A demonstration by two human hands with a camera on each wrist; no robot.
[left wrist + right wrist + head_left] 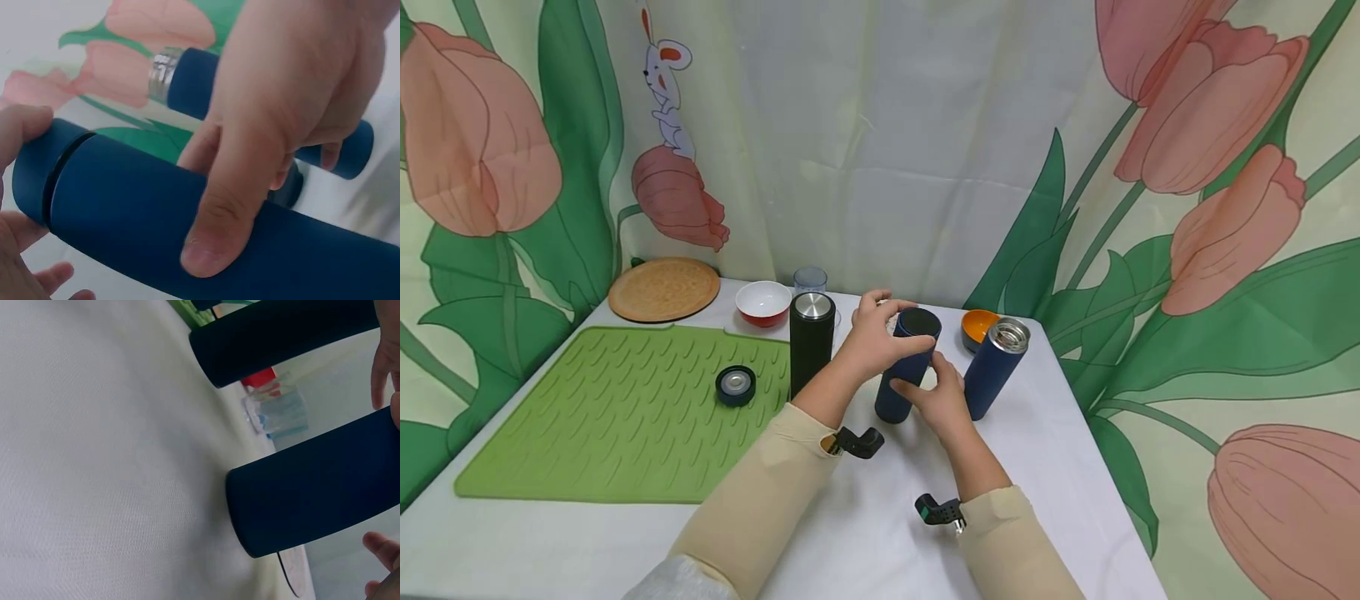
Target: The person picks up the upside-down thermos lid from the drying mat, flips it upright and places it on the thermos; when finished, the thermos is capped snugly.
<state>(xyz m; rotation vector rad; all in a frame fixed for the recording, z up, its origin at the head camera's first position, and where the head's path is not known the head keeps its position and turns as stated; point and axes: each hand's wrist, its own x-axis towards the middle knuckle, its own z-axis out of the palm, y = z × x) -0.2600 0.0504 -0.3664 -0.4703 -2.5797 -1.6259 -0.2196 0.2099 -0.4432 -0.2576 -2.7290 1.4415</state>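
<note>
Both hands are on the dark blue flask (907, 367), which stands mid-table, tilted slightly, long axis near upright. Left hand (872, 337) is curled around its lid (917, 323) up top; right hand (938, 402) grips the body lower down. Open blue flask (996, 368) stands just beside, to the right.

Tulip-print curtain (1187, 167) backdrop, white-clothed table (865, 533), even soft light

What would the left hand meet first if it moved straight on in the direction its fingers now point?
Probably the orange bowl, or the open blue flask beside it. The left hand grips the capped blue flask, fingers pointing right. Depth is unclear.
</note>
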